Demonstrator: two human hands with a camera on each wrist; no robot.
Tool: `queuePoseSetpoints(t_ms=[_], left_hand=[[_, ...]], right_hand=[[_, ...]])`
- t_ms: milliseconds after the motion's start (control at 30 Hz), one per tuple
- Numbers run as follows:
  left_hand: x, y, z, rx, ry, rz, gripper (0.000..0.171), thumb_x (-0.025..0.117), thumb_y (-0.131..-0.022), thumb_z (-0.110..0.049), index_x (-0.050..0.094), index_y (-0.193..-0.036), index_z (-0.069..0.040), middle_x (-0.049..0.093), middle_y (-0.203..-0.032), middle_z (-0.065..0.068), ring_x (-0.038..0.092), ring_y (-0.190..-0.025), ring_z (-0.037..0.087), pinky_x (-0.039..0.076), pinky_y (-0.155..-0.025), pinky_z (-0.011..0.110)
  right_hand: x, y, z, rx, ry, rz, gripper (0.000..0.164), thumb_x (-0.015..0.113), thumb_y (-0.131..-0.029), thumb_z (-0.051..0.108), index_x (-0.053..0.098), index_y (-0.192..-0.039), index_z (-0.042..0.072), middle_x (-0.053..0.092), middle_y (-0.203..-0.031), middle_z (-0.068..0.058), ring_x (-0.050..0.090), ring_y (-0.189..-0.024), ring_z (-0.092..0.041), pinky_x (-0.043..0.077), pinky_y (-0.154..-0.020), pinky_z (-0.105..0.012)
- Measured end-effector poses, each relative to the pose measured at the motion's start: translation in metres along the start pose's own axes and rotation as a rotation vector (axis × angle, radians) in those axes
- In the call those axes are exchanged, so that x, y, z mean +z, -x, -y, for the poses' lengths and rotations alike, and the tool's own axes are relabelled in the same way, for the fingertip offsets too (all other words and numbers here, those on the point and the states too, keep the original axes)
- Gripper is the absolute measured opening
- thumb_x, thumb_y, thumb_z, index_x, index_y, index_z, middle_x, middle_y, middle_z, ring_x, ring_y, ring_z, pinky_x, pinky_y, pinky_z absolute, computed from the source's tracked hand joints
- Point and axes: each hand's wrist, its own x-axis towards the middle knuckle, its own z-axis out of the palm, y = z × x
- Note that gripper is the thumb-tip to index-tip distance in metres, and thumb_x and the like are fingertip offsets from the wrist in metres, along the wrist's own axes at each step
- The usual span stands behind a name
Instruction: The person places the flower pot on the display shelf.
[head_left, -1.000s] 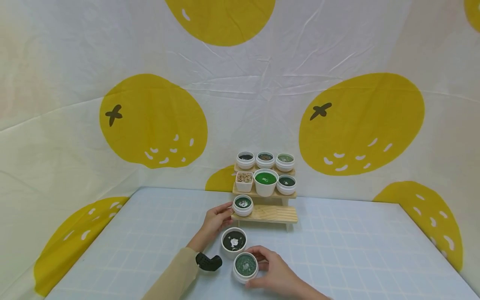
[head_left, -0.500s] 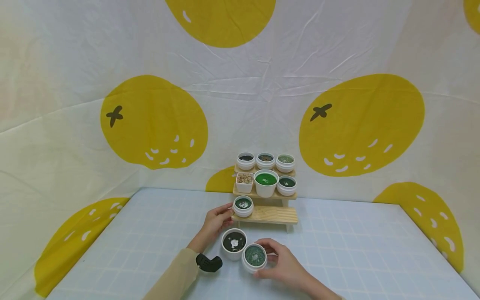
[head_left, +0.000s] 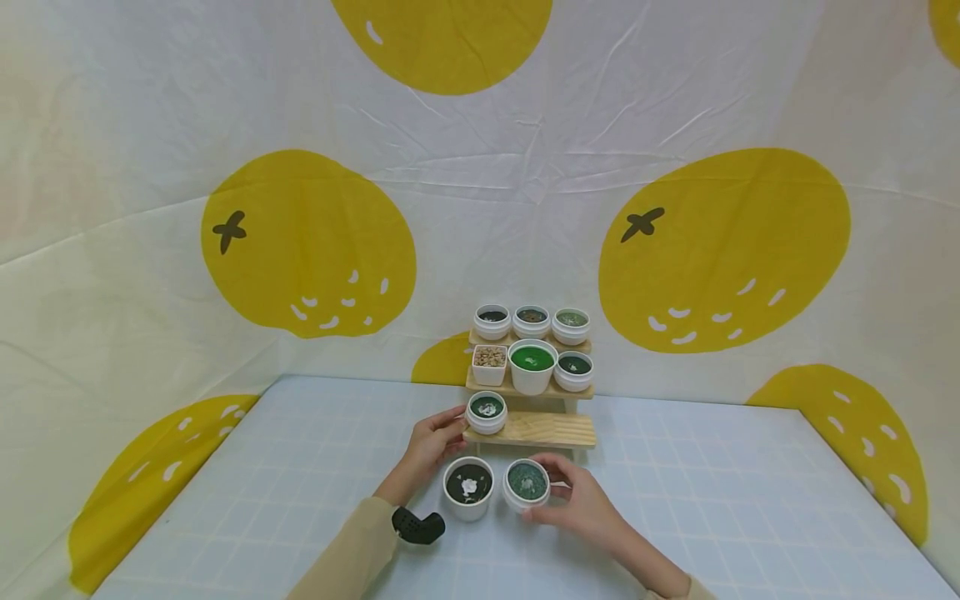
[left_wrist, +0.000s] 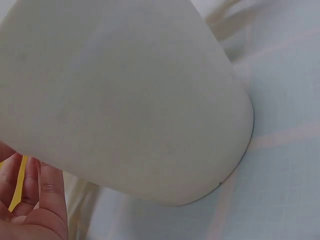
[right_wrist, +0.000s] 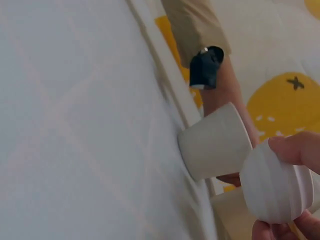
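My right hand (head_left: pixel 581 502) grips a small round white ribbed pot (head_left: pixel 527 483) with a speckled dark green filling. In the right wrist view the pot (right_wrist: pixel 275 182) is pinched between thumb and fingers, tilted, near a white cup. That cup (head_left: pixel 468 490) has a dark filling with a white blob and stands on the table between my hands. At the left end of the lowest shelf, my left hand (head_left: pixel 431 442) is at the side of another white pot (head_left: pixel 486 414) with a green and white filling. The cup hides its fingertips in the left wrist view.
A three-step wooden stand (head_left: pixel 547 428) carries several white pots on its upper shelves, a square one (head_left: pixel 489 367) with a nut-like filling and a larger green-filled cup (head_left: pixel 532 368) among them. Behind the blue checked table (head_left: pixel 712 483) hangs a fruit-patterned cloth (head_left: pixel 510 217).
My right hand has carried the ribbed pot away from me and rightward, from in front of the dark-filled cup to its right side. The left hand has stayed where it was.
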Motion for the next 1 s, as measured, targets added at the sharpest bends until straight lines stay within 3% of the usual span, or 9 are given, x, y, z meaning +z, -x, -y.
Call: queuePoseSetpoints(t_ms=[200, 667, 1000], left_hand=[[0.0, 0.0, -0.001, -0.002, -0.005, 0.002, 0.043, 0.062, -0.092, -0.009, 0.054, -0.133, 0.001, 0.065, -0.104, 0.006, 0.06, -0.071, 0.008, 0.055, -0.065, 0.017], [0.0, -0.002, 0.0, -0.012, -0.003, -0.009, 0.04, 0.061, -0.092, -0.007, 0.057, -0.131, 0.0, 0.065, -0.104, 0.006, 0.059, -0.071, 0.009, 0.055, -0.065, 0.018], [-0.001, -0.002, 0.0, -0.01, -0.007, -0.003, 0.041, 0.06, -0.092, -0.008, 0.055, -0.132, 0.001, 0.065, -0.105, 0.006, 0.059, -0.072, 0.008, 0.055, -0.065, 0.018]], right_hand=[[-0.006, -0.006, 0.0, -0.001, -0.002, -0.043, 0.068, 0.085, -0.068, 0.01, 0.053, -0.126, -0.004, 0.061, -0.119, -0.019, 0.058, -0.106, -0.016, 0.052, -0.088, -0.017], [-0.014, -0.023, 0.007, 0.022, -0.017, -0.106, 0.069, 0.084, -0.069, 0.005, 0.051, -0.129, -0.004, 0.058, -0.123, -0.02, 0.059, -0.108, -0.021, 0.052, -0.09, -0.017], [-0.018, -0.036, 0.01, 0.065, 0.093, -0.185, 0.069, 0.087, -0.066, 0.011, 0.056, -0.127, 0.004, 0.062, -0.119, -0.011, 0.059, -0.107, -0.021, 0.053, -0.092, -0.026]])
